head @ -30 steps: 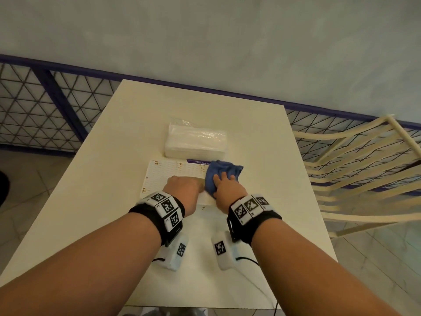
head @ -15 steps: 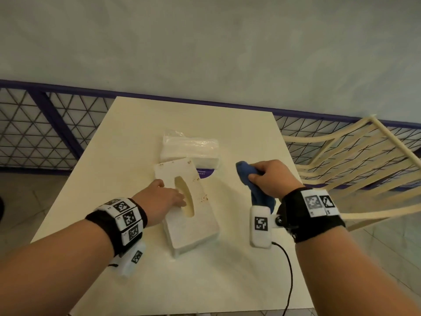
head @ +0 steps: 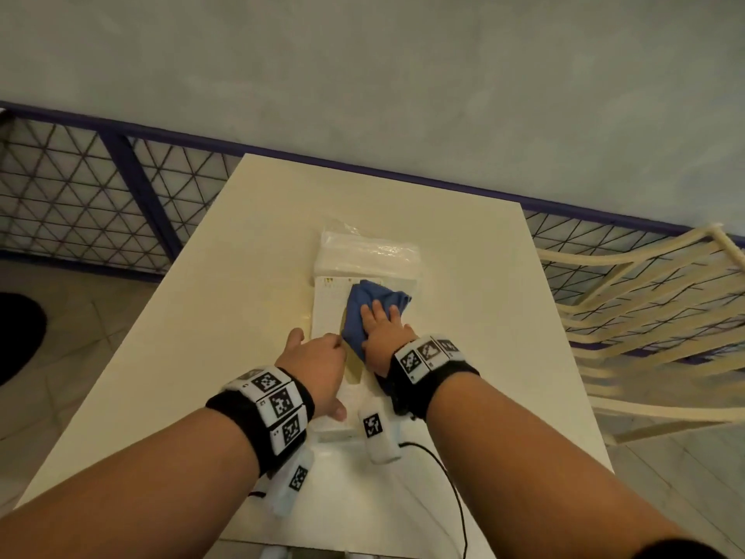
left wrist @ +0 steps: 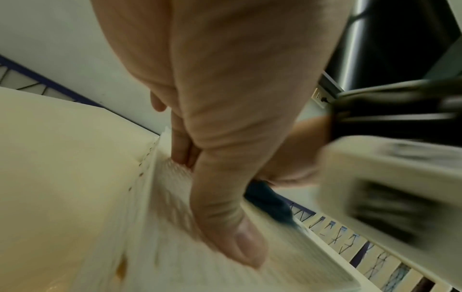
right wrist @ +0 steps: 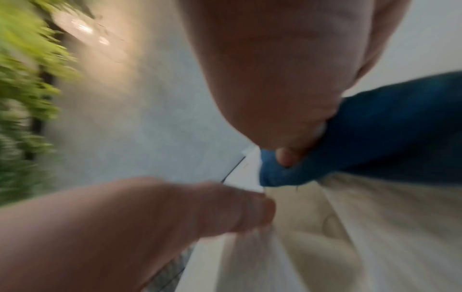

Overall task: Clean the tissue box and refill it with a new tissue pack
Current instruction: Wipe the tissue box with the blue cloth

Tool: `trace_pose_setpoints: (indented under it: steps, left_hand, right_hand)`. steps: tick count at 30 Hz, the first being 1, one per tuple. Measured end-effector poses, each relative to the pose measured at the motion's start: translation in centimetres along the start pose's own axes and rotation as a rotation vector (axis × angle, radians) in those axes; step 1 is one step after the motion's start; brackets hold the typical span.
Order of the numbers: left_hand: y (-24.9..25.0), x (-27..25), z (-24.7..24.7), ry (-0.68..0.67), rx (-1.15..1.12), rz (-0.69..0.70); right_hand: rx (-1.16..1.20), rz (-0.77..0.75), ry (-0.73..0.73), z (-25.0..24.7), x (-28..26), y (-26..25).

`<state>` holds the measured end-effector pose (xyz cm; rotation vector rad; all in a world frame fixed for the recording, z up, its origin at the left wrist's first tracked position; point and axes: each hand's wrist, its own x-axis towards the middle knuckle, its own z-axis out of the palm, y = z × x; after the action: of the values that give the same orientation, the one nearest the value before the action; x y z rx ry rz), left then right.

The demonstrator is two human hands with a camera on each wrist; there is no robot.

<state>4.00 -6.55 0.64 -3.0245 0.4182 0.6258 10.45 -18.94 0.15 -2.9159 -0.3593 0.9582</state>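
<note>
Whereas half a second ago the tissue box (head: 328, 312) lay slot-up and skewed near the middle of the worktop (head: 225, 300), with the right hand (head: 385, 330) lifted clear to the right, clutching the blue cloth (head: 373, 306), the box now lies lengthwise, running from the near edge toward the far edge, and the cloth is back down on it. Its upward face shows a dotted pattern rather than the slot, so I judge the box has been turned over to present another side for wiping. The right hand's grip is spread flat, fingers straight, pressing the cloth onto the far half of the box; the wrist view shows the thumb tucked into the cloth's edge. The left hand (head: 316, 369) has shifted from the box's side to its near left part, the grip apart with the thumb laid flat on the patterned surface and the fingers over the left edge, steadying it. Brownish stains remain along the box's left side in the left wrist view. The new tissue pack (head: 367, 256), sealed in clear film, lies touching or just beyond the box's far end, unmoved. Cleaning is thus under way on a fresh face; refilling has not begun
</note>
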Motion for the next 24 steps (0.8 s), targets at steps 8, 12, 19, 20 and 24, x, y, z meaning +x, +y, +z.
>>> trace_pose_setpoints:
  steps: [8, 12, 19, 20, 24]
  left_hand:
    - [-0.2, -0.1, 0.5, 0.063, -0.082, -0.039]
    - [-0.4, -0.1, 0.6, 0.076, -0.083, -0.035]
    - [-0.7, 0.0, 0.2, 0.034, -0.041, -0.011]
    - [-0.8, 0.0, 0.2, 0.034, -0.036, -0.009]
    - [-1.0, 0.1, 0.2, 0.032, -0.065, -0.007]
  right_hand:
    - [-0.118, 0.000, -0.013, 3.5, -3.1, -0.1]
    - [-0.139, 0.032, -0.098, 3.5, -5.0, -0.1]
    - [-0.159, 0.003, 0.093, -2.0, 3.2, -0.3]
    - [-0.149, -0.011, 0.115, -1.7, 3.1, -0.2]
    - [-0.143, -0.106, 0.102, 1.3, -1.3, 0.1]
